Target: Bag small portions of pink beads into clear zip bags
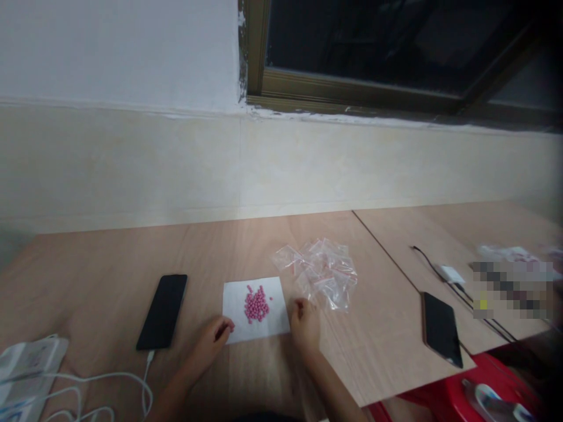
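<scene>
A pile of small round pink beads (256, 306) lies on a white sheet of paper (235, 332) on the wooden table. One bead sits a little apart, to the right of the pile. My left hand (215, 335) rests at the paper's lower left edge, its fingers curled with the tips close together. At the right edge of the paper is my right hand (307, 323), also curled closed. Whatever either hand may hold is hidden or too small to make out. Clear plastic zip bags (328, 269) lie in a heap just beyond my right hand.
Left of the paper lies a black phone (162, 312) with a white cable (147, 375) plugged in. A second phone (441, 328), a white charger (452, 274) and dark cables are on the right. A red stool (475, 387) stands below the table's right edge.
</scene>
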`<move>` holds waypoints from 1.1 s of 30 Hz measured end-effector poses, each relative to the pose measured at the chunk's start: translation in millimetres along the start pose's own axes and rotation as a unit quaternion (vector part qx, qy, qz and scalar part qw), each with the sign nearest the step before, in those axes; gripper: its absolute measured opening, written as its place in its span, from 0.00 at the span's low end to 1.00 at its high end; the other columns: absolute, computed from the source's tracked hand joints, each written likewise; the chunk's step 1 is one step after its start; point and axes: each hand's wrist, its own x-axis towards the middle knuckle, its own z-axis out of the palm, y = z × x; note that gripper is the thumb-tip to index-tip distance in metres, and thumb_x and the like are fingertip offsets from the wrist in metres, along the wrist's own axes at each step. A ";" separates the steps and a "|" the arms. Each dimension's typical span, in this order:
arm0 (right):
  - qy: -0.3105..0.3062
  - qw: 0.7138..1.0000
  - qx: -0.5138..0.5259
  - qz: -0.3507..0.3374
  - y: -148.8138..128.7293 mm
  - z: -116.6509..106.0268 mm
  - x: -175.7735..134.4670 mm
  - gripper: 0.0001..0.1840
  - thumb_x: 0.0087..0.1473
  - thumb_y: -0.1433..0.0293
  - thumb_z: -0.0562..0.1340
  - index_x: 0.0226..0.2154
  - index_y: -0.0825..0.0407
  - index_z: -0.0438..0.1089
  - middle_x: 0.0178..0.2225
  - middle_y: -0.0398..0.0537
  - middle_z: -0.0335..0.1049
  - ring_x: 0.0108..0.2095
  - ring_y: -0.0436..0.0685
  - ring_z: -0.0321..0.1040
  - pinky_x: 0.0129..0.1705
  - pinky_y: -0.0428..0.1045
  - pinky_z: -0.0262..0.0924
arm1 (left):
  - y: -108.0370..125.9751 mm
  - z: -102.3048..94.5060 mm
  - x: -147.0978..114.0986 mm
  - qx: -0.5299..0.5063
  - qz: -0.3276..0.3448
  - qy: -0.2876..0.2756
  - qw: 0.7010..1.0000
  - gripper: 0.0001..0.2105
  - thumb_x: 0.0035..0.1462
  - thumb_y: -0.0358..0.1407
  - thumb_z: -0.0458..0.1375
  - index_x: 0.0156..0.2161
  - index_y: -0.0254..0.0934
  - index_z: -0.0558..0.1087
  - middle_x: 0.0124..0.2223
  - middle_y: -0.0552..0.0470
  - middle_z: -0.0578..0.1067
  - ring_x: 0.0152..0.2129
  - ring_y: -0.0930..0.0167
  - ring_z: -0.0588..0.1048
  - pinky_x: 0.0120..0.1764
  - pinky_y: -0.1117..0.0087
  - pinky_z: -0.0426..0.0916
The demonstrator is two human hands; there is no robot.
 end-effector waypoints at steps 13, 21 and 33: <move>-0.020 0.999 0.042 0.009 -1.9 14.1 19.7 0.13 0.49 0.71 0.49 0.29 0.56 0.67 0.28 0.54 0.69 0.30 0.57 0.64 0.33 0.50 0.58 | -1.3 -2.4 -0.8 0.004 0.000 -0.011 1.000 0.08 0.52 0.36 0.47 0.29 0.35 0.67 0.29 0.52 0.69 0.28 0.69 0.67 0.32 0.72 0.61; -0.035 0.999 -0.002 0.014 -5.3 25.9 49.9 0.13 0.46 0.74 0.49 0.29 0.59 0.68 0.28 0.55 0.69 0.31 0.57 0.65 0.34 0.49 0.56 | 5.1 -4.5 -2.1 0.006 -0.014 -0.018 1.000 0.08 0.50 0.36 0.48 0.29 0.35 0.67 0.29 0.52 0.69 0.27 0.69 0.68 0.32 0.72 0.61; -0.029 0.998 -0.028 -0.044 -19.1 24.5 64.0 0.14 0.47 0.73 0.52 0.37 0.57 0.67 0.36 0.56 0.67 0.39 0.60 0.61 0.40 0.52 0.55 | -1.2 -3.4 0.4 0.017 -0.017 -0.026 0.999 0.08 0.51 0.36 0.48 0.29 0.35 0.67 0.28 0.53 0.69 0.27 0.70 0.67 0.31 0.73 0.60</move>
